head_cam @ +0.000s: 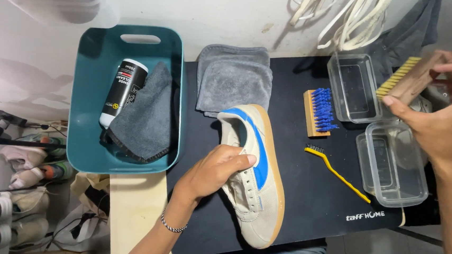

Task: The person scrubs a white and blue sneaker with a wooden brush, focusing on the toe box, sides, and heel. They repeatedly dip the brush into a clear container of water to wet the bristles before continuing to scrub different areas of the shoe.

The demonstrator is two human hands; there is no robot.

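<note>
While gripped on its side at centre of the bench (305, 212): cream sneaker (251, 176) with blue stripe, gum sole turned toward 3 o'clock.

Left hand (215, 171) wrapped over the sneaker's upper, fingers closed on it; right hand (444, 118) raised at 2 o'clock, clamped around a wooden brush (407, 76) with pale bristles. At 12 o'clock of the sneaker, folded grey towel (233, 80). Toward 3 o'clock, blue-bristled brush (318, 112), thin yellow brush (337, 172), two clear plastic boxes (393, 165), seemingly empty. At 9 o'clock, teal tub (88, 80) holding a black-and-white bottle (123, 93) and dark cloth (144, 116).
</note>
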